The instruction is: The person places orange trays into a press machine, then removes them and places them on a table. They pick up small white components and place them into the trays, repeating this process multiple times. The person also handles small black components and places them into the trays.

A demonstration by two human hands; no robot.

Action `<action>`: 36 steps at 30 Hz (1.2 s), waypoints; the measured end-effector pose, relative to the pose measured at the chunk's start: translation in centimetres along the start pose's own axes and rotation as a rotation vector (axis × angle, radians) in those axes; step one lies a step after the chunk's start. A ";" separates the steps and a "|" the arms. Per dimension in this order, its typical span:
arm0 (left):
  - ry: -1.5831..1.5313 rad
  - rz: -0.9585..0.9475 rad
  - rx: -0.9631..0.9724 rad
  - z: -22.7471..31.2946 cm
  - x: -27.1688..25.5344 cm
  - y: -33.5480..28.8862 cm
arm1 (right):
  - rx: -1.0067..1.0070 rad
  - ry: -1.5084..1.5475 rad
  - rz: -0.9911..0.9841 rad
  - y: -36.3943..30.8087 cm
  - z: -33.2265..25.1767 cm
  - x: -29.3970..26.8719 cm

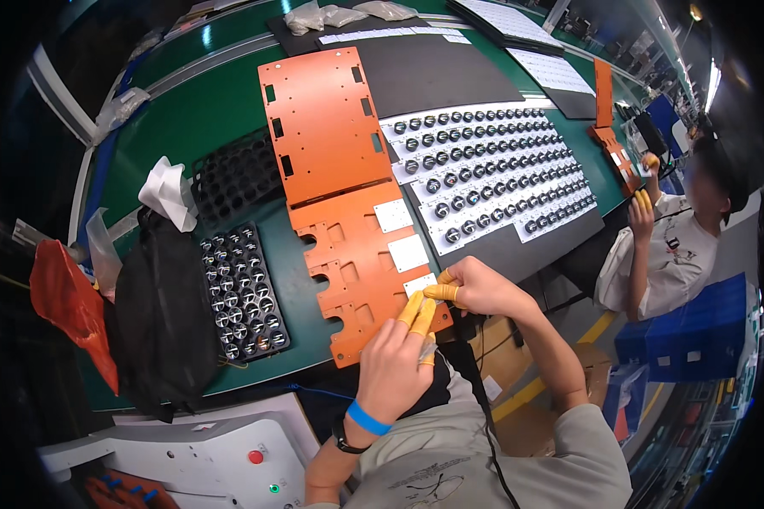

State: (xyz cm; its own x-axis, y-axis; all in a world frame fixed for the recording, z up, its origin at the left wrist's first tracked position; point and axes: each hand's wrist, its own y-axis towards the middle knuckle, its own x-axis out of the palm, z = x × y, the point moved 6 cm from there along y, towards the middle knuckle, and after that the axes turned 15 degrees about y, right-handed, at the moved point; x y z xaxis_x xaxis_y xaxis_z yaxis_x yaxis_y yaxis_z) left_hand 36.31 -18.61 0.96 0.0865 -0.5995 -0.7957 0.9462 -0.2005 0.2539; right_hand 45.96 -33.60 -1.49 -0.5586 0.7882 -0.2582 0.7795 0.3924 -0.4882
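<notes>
Yellow finger covers are on the fingers of both my hands. My right hand [481,289] has its thumb and forefinger pressed together at the edge of a white square plate [418,285]. This plate lies in the lower panel of an orange hinged fixture [354,284], at its near right. From the near side, my left hand [392,366] reaches its fingertips to the same plate, with its fingers closed. A small greyish, see-through thing shows by its lower fingers, too unclear to name. Two more white plates, a middle one [408,253] and a far one [392,215], sit along the fixture's right side.
Left of the fixture stands a black tray [283,332] of round black parts, with another black tray [250,170] behind. White sheets bearing rows of round parts [501,170] lie to the right. A co-worker [671,246] sits far right by another orange fixture [613,153].
</notes>
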 end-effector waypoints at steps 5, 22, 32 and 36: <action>-0.463 0.243 -0.218 -2.9 -3.5 -3.7 | -0.177 -0.194 0.242 -1.7 -1.2 -0.6; -1.728 0.545 -0.506 -10.0 -5.7 -13.8 | -0.848 -0.536 0.040 3.3 -14.1 20.5; -1.821 0.482 -0.349 -9.9 -5.6 -13.9 | -0.873 -0.710 0.012 5.5 -13.9 23.6; -1.754 0.443 -0.314 -9.9 -5.0 -13.8 | -0.820 -0.717 -0.004 5.6 -14.1 23.6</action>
State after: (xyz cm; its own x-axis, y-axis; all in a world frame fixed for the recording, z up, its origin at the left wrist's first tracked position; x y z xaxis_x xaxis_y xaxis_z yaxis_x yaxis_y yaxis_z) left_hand 25.93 -5.19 -3.97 0.1245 -0.6266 0.7693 0.9816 0.1908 -0.0035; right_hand 41.11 -6.06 1.47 -0.3895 0.4309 -0.8140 0.5808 0.8009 0.1461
